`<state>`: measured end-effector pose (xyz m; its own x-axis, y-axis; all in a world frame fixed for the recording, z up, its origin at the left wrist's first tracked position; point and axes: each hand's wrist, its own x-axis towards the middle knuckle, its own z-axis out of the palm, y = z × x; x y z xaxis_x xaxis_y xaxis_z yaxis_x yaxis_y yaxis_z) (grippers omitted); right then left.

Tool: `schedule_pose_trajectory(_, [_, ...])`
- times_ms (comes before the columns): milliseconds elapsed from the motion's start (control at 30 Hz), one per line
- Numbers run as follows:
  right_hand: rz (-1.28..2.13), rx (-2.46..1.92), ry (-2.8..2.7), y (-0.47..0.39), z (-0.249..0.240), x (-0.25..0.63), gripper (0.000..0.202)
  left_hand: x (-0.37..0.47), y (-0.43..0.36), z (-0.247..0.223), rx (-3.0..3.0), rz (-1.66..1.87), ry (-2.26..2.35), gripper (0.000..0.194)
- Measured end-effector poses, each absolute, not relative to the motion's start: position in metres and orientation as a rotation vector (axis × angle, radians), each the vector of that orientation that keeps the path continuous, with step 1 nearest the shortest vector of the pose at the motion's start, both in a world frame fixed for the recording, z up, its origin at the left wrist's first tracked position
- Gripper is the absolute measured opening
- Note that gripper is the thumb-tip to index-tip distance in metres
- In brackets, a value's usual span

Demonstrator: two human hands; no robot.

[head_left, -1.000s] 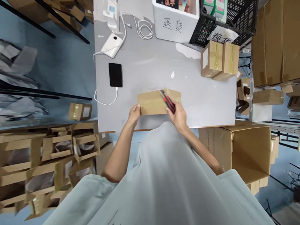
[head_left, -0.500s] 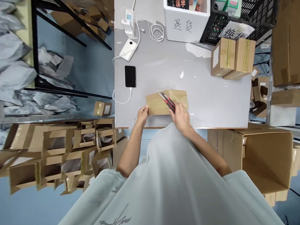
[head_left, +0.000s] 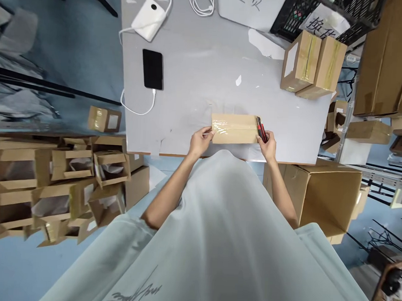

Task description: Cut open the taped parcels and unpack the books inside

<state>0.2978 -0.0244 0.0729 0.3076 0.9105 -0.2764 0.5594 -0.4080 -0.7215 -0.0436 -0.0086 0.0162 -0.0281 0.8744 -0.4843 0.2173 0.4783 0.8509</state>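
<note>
A small cardboard box (head_left: 235,129) with shiny clear tape across its left part lies in front of me, near the table's front edge. Its left end is gripped by my left hand (head_left: 201,140), thumb on top. My right hand (head_left: 267,144) is closed around a red and black box cutter (head_left: 262,130) and also touches the box's right end. Whether the cutter's blade is out, I cannot make out.
On the grey table (head_left: 191,79) lie a black phone (head_left: 153,69) on a cable and a white power bank (head_left: 149,18). Two taped boxes (head_left: 300,61) stand at the back right, before a black crate (head_left: 293,17). Open cartons (head_left: 63,162) are stacked at left; a large open carton (head_left: 332,200) is at right.
My right hand, with the box cutter, has moved from the box's top to its right end. The box now lies straighter, with a taped face up. My view has shifted.
</note>
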Motion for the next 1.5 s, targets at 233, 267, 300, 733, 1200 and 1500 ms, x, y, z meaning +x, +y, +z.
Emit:
schedule_pose_trajectory(233, [0.856, -2.029, -1.783, 0.006, 0.113, 0.296, 0.058, -0.058, 0.002, 0.018, 1.265, 0.773, 1.388, 0.073])
schedule_pose_trajectory(267, [0.862, -1.983, -1.890, 0.012, 0.120, 0.291, 0.059, -0.060, 0.004, 0.020, 1.310, 0.779, 1.347, 0.065])
schedule_pose_trajectory(300, [0.856, -1.936, -2.000, 0.016, 0.127, 0.285, 0.059, -0.061, 0.006, 0.021, 1.336, 0.777, 1.311, 0.060])
schedule_pose_trajectory(733, [0.480, -1.555, -3.179, 0.052, 0.168, 0.192, 0.058, -0.064, 0.010, 0.008, 1.309, 0.811, 1.106, 0.066])
schedule_pose_trajectory(1200, [0.327, -1.309, -3.600, 0.067, 0.208, 0.157, 0.066, -0.060, 0.010, 0.000, 1.319, 0.848, 1.064, 0.063])
schedule_pose_trajectory(1500, [0.349, -1.078, -3.623, 0.073, 0.197, 0.146, 0.059, -0.058, 0.009, -0.007, 1.277, 0.840, 1.088, 0.065])
